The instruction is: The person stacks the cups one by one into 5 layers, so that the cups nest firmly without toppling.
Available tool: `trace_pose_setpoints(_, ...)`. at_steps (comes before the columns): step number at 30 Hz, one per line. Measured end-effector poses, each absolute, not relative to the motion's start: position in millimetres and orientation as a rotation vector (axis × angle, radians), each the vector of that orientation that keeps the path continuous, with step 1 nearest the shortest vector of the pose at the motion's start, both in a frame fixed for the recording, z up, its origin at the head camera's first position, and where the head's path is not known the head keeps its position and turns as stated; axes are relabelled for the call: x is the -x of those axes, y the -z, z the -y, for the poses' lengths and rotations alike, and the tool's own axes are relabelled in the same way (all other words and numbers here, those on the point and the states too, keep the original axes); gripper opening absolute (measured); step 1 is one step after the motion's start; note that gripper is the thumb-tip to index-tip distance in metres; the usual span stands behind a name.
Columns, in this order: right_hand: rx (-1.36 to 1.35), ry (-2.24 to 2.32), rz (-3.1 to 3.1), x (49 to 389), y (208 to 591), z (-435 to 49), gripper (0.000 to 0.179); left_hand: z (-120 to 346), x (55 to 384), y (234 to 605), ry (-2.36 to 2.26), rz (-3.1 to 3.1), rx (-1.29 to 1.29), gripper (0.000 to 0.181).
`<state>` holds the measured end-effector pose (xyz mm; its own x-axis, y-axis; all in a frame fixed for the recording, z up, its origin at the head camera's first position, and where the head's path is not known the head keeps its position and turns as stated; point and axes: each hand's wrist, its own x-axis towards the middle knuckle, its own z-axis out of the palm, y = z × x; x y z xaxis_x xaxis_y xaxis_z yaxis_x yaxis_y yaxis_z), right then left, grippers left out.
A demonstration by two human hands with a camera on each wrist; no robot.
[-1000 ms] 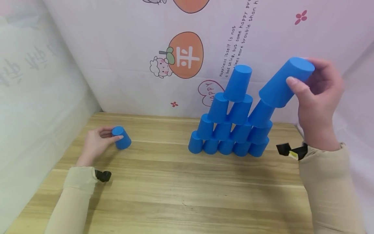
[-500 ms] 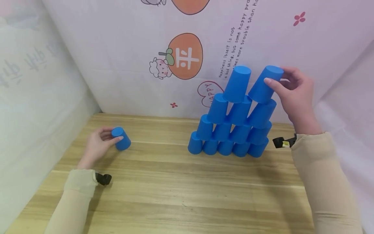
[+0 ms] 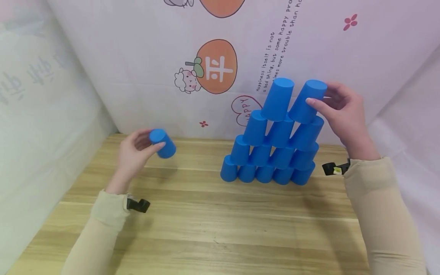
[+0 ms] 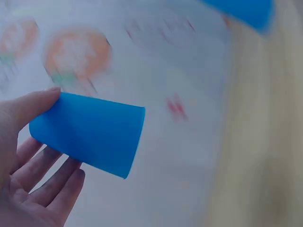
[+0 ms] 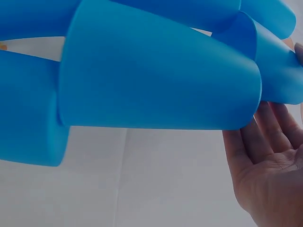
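In the head view my left hand pinches an upside-down blue cup between thumb and fingers, above the table at the left. The left wrist view shows that same cup with the thumb on one side and fingers on the other. At the right, my right hand holds another upturned cup at the top right of a blue cup pyramid. This cup stands on the row below, beside a second top cup. Close up in the right wrist view, a lower cup partly covers the held one.
The pyramid rises in stepped rows near the back of the wooden table. Behind it hangs a white printed cloth, and more white cloth closes off both sides.
My right hand has brought its cup left and down onto the pyramid. Within the last half second, my left hand has lifted its cup off the table and moved it right.
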<state>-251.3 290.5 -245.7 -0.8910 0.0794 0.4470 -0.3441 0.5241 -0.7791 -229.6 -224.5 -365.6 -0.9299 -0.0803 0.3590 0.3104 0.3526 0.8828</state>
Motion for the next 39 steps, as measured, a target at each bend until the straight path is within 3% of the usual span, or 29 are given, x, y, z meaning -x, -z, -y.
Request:
trace_pose_setpoints(14,-0.249,-1.266,2.476,249.8,253.7,-296.7,0.059,69.1,210.8,211.4,1.632,1.9,0.869,0.048)
trace_pose_setpoints(22,-0.245,-1.274,2.528,251.9,252.9,-295.5,0.064,1.6,253.2,157.4,1.672,1.957,0.901,0.058)
trace_pose_setpoints(29,-0.246,-1.294,2.545,247.9,253.1,-294.1,0.068,-48.1,277.5,132.1,1.624,2.174,0.924,0.064)
trace_pose_setpoints(39,-0.243,-1.292,2.567,246.6,256.5,-297.4,0.07,-71.1,287.1,143.4,1.577,2.334,0.884,0.063)
